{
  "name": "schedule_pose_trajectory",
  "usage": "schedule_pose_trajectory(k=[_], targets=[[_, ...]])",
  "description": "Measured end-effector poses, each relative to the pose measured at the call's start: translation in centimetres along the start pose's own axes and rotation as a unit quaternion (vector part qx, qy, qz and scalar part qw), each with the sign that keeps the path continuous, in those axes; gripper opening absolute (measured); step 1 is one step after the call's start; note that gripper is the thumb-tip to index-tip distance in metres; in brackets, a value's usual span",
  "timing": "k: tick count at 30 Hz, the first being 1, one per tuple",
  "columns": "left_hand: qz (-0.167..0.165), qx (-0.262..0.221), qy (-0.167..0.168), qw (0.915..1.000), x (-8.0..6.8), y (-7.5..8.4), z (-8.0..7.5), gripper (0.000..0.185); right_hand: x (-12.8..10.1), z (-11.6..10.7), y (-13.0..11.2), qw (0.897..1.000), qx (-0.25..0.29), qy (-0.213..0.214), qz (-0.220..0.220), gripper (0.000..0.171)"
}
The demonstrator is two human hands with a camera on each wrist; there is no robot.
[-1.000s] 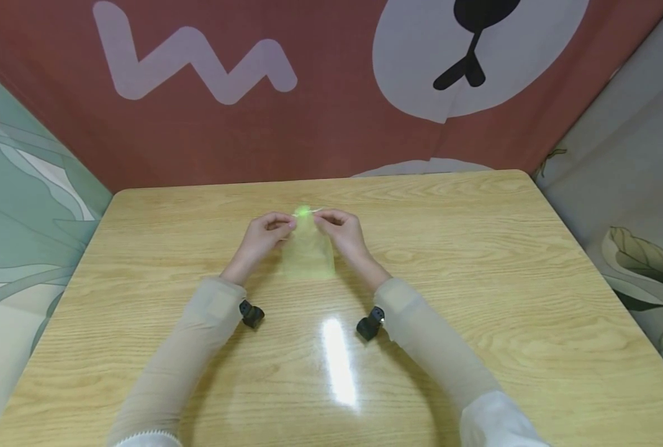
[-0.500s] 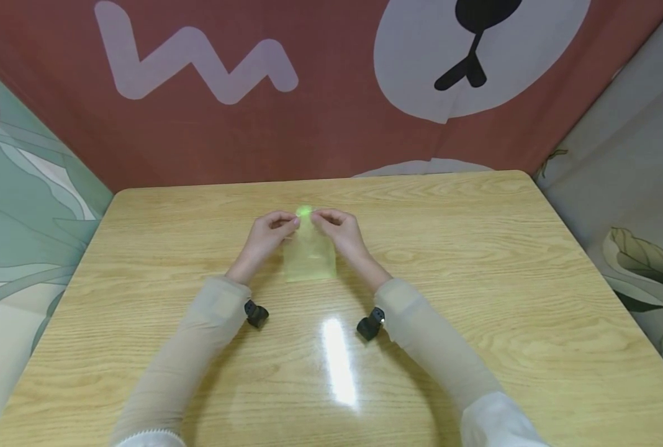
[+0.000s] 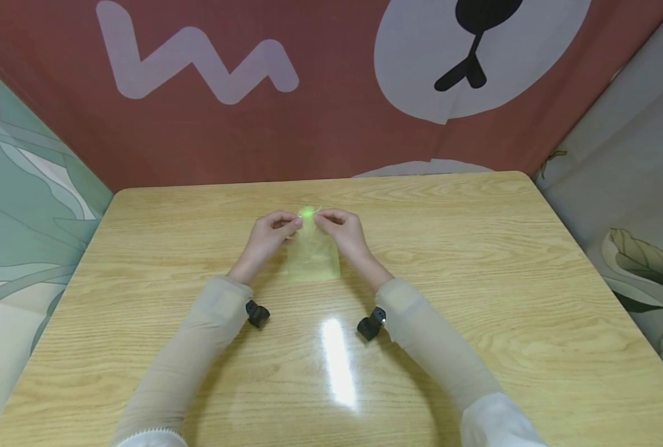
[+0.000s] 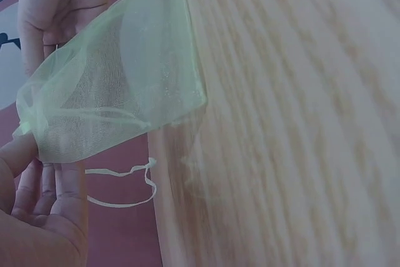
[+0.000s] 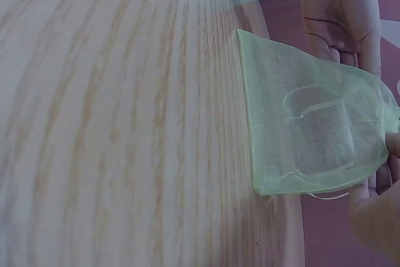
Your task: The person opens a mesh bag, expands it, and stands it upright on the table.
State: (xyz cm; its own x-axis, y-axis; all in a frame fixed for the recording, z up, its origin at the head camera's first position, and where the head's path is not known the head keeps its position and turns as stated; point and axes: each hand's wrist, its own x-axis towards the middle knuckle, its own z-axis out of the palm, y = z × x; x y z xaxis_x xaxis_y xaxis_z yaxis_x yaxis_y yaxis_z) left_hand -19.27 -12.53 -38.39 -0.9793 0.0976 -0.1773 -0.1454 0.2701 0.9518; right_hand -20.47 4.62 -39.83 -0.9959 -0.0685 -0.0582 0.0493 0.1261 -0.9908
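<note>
A sheer yellow-green organza drawstring pouch [image 3: 313, 254] hangs between my two hands, its neck gathered into a small ruffle at the top. At the left of that neck, my left hand [image 3: 267, 237] pinches the drawstring between thumb and fingertips. My right hand [image 3: 347, 237] pinches at the neck's right side in the same way. Out of the left hand dangles a thin white drawstring loop [image 4: 154, 186], seen in the left wrist view. Through the mesh in the right wrist view, the pouch [image 5: 300, 123] shows no clear contents besides pale cord lines. The fingertips partly hide the gathered neck.
Below the hands lies a wood-grain table [image 3: 477, 261] with rounded far corners and a bright light reflection. A red printed cloth [image 3: 331, 136] stands behind its far edge. Patterned cloths flank both sides. A small black camera sits at each wrist.
Both hands keep their pinch at the neck. My left hand has shifted slightly right, and the pouch has drifted a little right with it. The right hand stays almost in place.
</note>
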Motion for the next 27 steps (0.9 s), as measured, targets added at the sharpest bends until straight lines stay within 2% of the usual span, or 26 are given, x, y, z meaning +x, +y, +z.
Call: schedule_pose_trajectory(k=[10,27], targets=[[0.001,0.003,0.000,1.0000,-0.03,0.10,-0.04,0.033,0.13,-0.15,0.01,1.000,0.017,-0.005,0.018,0.028],[0.014,0.015,0.013,0.9997,-0.05,-0.02,-0.19,0.032,0.10,-0.39,0.07,0.998,0.046,0.012,0.036,0.026]])
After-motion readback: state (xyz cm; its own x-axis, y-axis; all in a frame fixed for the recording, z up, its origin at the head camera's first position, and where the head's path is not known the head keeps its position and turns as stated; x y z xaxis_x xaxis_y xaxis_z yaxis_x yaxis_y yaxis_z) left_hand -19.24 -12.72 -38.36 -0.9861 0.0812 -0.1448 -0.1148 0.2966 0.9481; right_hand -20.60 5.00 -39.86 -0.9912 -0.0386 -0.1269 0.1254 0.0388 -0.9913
